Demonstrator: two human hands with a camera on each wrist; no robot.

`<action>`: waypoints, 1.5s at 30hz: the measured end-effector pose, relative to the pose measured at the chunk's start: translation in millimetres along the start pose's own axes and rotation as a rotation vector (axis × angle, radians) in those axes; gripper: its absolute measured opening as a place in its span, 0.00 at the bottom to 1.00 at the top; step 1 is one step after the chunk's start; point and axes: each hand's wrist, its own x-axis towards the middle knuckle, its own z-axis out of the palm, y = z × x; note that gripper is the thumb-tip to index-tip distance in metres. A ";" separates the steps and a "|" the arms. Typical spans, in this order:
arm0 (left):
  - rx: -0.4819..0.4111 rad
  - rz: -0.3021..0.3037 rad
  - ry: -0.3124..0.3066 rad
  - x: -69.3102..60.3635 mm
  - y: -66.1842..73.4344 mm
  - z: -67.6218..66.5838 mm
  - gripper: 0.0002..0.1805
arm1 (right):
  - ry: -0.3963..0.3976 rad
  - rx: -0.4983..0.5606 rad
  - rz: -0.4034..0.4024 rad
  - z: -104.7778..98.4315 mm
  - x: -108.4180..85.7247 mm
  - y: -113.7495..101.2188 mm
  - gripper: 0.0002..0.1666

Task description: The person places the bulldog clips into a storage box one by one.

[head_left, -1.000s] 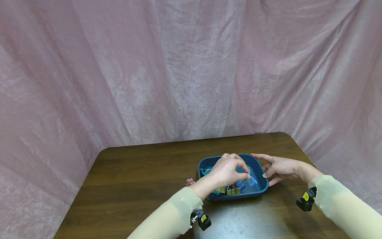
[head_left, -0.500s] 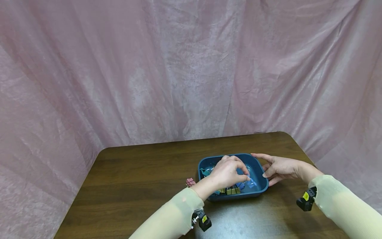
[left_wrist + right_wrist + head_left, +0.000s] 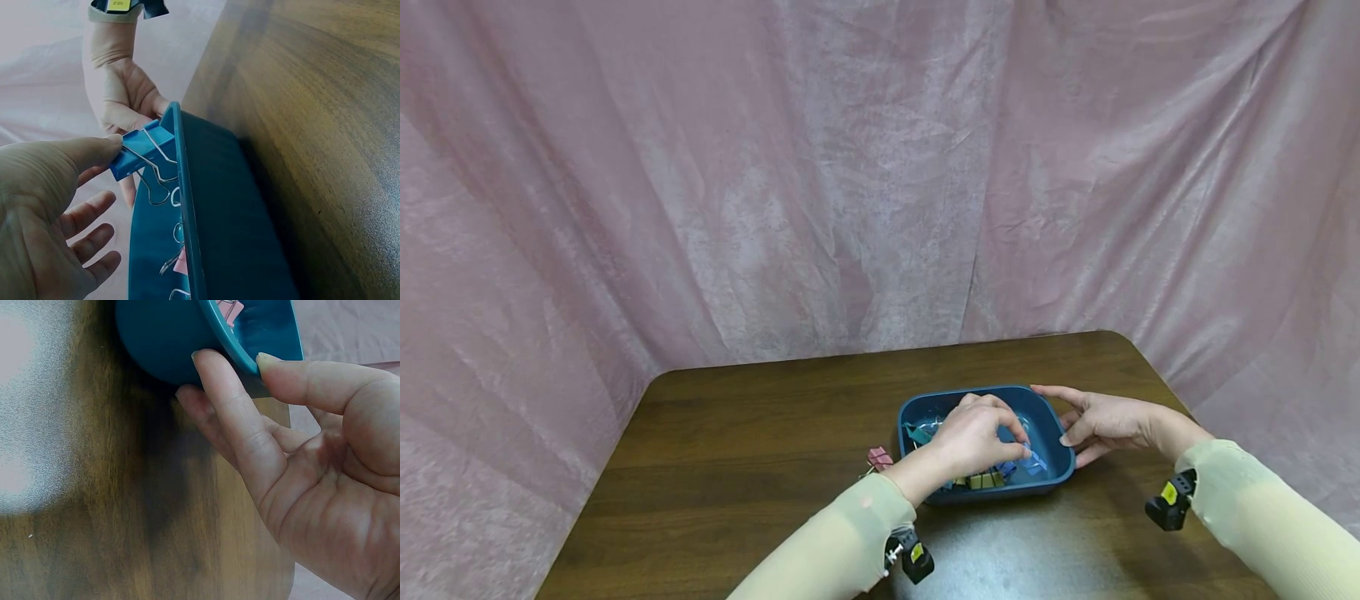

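My left hand reaches over a dark blue plastic bin and pinches a blue binder clip between thumb and index finger. In the left wrist view its other fingers are spread apart and the clip's wire handles point toward the bin. My right hand holds the bin's right end, the thumb at the rim and fingers against the outer wall. Inside the bin lie several binder clips, among them a yellow clip and a green clip. The left hand and forearm hide part of the contents.
A pink binder clip sits outside the bin, by its left end, partly behind the left forearm. The bin stands on a brown wooden table. Behind the table hangs a pink curtain.
My left hand has shifted very slightly to the right and down over the bin, still pinching the clip. The right hand and the bin have stayed in place.
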 end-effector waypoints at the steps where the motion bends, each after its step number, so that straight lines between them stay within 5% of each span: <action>1: 0.000 0.001 -0.001 -0.1 0.2 0.3 0.04 | -0.001 0.001 -0.001 0.0 -0.1 0.1 0.60; 23: -0.082 -0.037 -0.027 -5.1 -3.0 -3.8 0.12 | -0.010 -0.014 -0.015 -2.1 0.9 1.4 0.59; 45: -0.156 0.019 0.036 -8.9 2.8 -27.4 0.14 | 0.010 -0.026 -0.011 -2.8 1.1 2.7 0.59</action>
